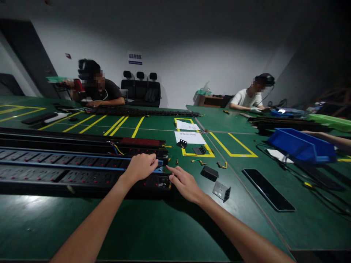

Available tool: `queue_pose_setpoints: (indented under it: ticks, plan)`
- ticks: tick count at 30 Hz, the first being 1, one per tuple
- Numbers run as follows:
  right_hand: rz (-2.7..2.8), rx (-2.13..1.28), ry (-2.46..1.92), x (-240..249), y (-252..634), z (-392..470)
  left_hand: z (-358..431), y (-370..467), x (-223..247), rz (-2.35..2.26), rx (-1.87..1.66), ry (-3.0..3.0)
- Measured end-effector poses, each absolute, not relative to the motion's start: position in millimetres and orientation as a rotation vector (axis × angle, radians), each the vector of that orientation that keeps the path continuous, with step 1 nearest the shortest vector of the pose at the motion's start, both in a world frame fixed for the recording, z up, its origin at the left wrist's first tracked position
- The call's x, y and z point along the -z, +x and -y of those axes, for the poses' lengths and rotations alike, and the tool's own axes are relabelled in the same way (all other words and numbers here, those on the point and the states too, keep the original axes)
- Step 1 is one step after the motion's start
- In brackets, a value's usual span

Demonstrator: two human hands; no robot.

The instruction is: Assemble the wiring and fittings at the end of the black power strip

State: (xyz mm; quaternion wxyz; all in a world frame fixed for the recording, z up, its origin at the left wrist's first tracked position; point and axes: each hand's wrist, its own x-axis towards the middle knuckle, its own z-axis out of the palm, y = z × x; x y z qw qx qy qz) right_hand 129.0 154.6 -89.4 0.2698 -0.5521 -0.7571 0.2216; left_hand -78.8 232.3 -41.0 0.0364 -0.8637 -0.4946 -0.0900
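Observation:
Long black power strips [93, 177] with rows of sockets and small red parts lie side by side on the green table, a blue strip running between two of them. My left hand [140, 167] rests on the right part of the strips, its fingers curled; anything under them is hidden. At the strips' right end is my right hand [184, 182], index finger stretched out and thumb near the end piece. Nothing shows between its fingers. To its right lie a black block [210, 172] and a metal bracket [221, 190].
Yellow-green wires [199, 161] and paper sheets [189, 137] lie beyond my hands. On the right are a phone [268, 190], black cables and a blue bin [301, 144], with another person's arm behind it. Two people sit across the green table [153, 223].

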Motion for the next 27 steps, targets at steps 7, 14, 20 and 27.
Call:
queue_pose_setpoints:
  ticks: [7,14,20,27]
  plan:
    - [2.171,-0.549,-1.551,82.7,129.1,-154.2,-230.2,-76.4,39.0,1.536,0.274,-2.645]
    - [2.139,-0.481,-1.548,85.1,127.1,-154.1,-230.0,-76.9,38.0,1.536,0.265,-2.645]
    - [2.143,-0.445,-1.508,84.2,126.8,-150.9,-230.8,-77.8,37.5,1.521,0.268,-2.645]
    - [2.164,-0.405,-1.513,82.1,124.9,-149.0,-230.1,-77.7,36.7,1.543,0.268,-2.648]
